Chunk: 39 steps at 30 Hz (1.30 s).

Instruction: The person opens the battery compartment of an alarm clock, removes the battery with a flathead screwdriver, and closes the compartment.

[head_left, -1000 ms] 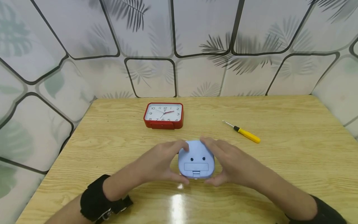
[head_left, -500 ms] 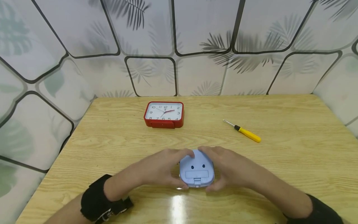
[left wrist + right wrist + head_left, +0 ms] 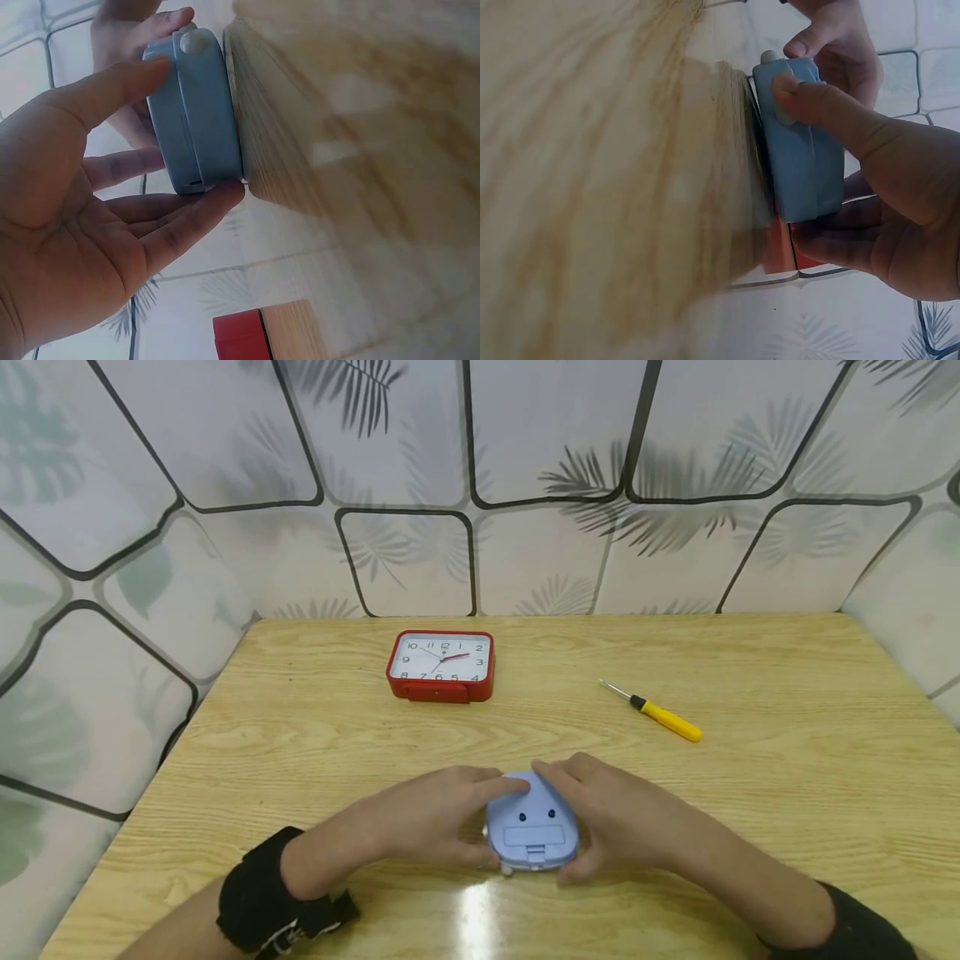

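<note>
The light-blue case (image 3: 534, 823) is occupying a nearer position than one second ago, at the near centre of the worktop (image 3: 300, 735), its latch (image 3: 536, 852) facing near and long axis unclear, while the fingers (image 3: 187, 225) of the left hand (image 3: 442, 814) and right hand (image 3: 622, 814) are gripping its sides.

The left hand (image 3: 71, 202) holds a blue device (image 3: 206, 124) between thumb and fingertips, a white knob (image 3: 193, 41) near the thumb tip. Behind that thumb is the right hand (image 3: 124, 37); past the left fingers, a red object (image 3: 240, 337) meets the tabletop (image 3: 360, 150).
</note>
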Motion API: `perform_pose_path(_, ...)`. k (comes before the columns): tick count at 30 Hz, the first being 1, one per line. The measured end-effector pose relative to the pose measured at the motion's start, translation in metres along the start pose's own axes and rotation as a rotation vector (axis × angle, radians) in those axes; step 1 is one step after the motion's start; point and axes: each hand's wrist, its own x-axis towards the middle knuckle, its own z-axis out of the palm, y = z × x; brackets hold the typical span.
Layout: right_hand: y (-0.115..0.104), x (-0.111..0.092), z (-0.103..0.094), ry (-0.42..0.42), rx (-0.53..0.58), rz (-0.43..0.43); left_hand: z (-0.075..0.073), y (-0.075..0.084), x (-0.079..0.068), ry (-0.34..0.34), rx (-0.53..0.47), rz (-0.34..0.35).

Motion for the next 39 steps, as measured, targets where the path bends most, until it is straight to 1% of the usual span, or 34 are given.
perform_pose_path(4, 0.002, 0.0, 0.0, 0.004, -0.016, -0.009, 0.001, 0.001, -0.002, 0.04, 0.071, -0.018)
perform_pose_path(7, 0.003, 0.0, -0.002, 0.04, -0.014, -0.052, 0.0, 0.002, -0.004, 0.068, 0.117, -0.041)
perform_pose_path(11, 0.004, 0.0, -0.005, 0.155, -0.017, -0.174, -0.003, 0.002, -0.007, 0.075, 0.123, -0.045)
perform_pose_path(14, 0.002, 0.001, -0.006, 0.24, -0.022, -0.255, -0.005, 0.002, -0.006, 0.082, 0.121, -0.025)
perform_pose_path(17, -0.001, 0.002, -0.005, 0.284, -0.027, -0.312, -0.005, 0.002, -0.005, 0.081, 0.118, 0.003)
perform_pose_path(21, -0.004, 0.002, -0.001, 0.303, -0.044, -0.364, -0.005, 0.002, -0.004, 0.063, 0.108, 0.026)
perform_pose_path(23, -0.005, 0.002, 0.0, 0.309, -0.06, -0.376, -0.005, 0.002, -0.004, 0.055, 0.095, 0.031)
perform_pose_path(27, -0.007, 0.002, 0.002, 0.318, -0.083, -0.368, -0.004, 0.002, -0.003, 0.051, 0.08, 0.037)
perform_pose_path(31, -0.007, 0.002, 0.003, 0.332, -0.118, -0.365, -0.003, 0.002, -0.002, 0.059, 0.095, 0.051)
perform_pose_path(33, -0.008, 0.002, 0.003, 0.345, -0.139, -0.383, -0.002, 0.002, -0.002, 0.06, 0.105, 0.051)
perform_pose_path(39, -0.013, 0.005, 0.004, 0.354, -0.149, -0.47, -0.001, 0.003, -0.003, 0.07, 0.148, 0.077)
